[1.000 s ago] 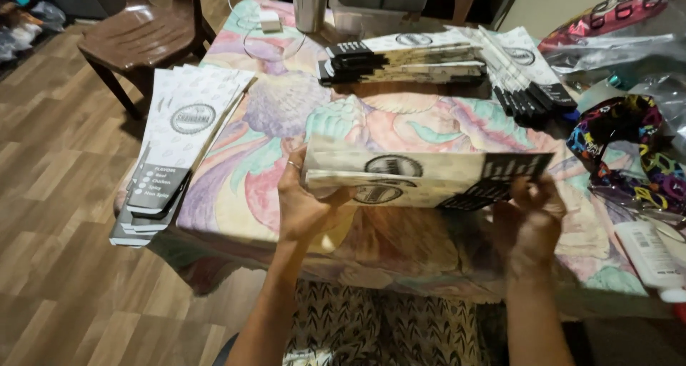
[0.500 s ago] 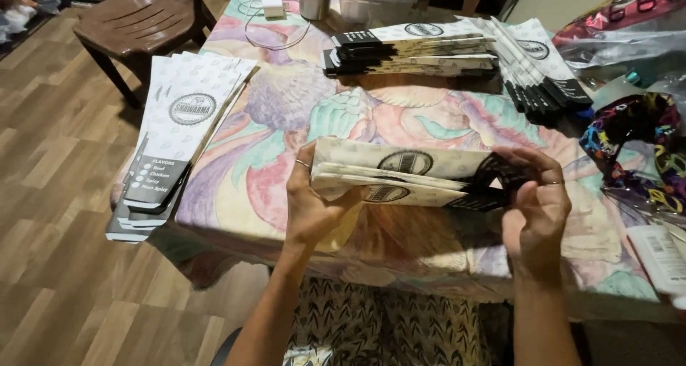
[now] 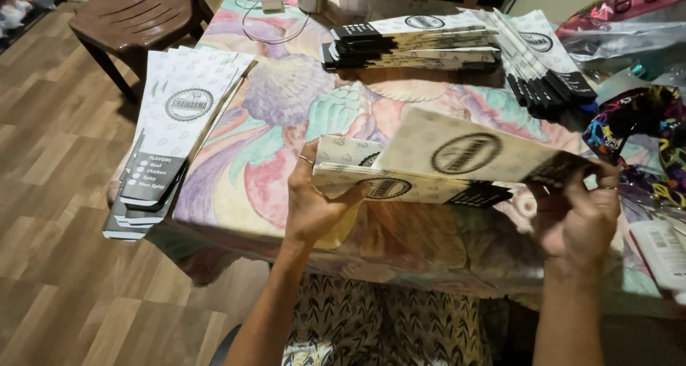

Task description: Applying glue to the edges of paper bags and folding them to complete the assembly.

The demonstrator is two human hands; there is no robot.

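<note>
Item: white flat carton sleeve (image 3: 429, 169), long axis running left to right, held just above the near edge of the surface (image 3: 271, 173). I note my left hand (image 3: 314, 202) with fingers closed on the sleeve's left end, and my right hand (image 3: 579, 216) with fingers gripping its dark right end, upper flap lifted. Both hands equally near. Flat stack (image 3: 171, 134) overhangs the left edge; folded sleeves (image 3: 421, 41) line the far edge.
</note>
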